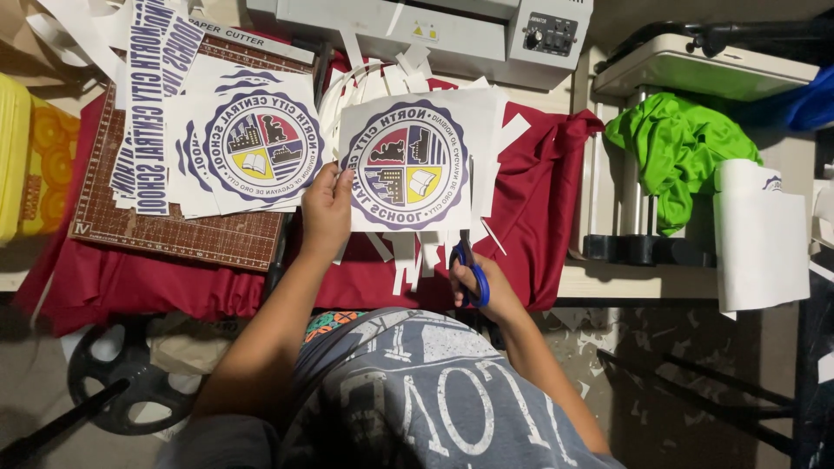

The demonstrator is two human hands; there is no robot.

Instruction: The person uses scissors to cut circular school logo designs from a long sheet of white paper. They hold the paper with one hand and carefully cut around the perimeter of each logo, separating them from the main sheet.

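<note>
- Left hand [326,208], centre-left of frame: raised, fingers curled and pinched together at the top, thumb side toward the middle.
- Left forearm: bare, running from lower left up to the hand at a diagonal.
- Right hand [480,287], just right of centre: closed in a grip, knuckles up, lower than the left.
- Right forearm: bare, angling down toward the lower right edge.

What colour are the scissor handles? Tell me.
Blue. The scissors sit in the right hand, best seen in the head view.
</note>
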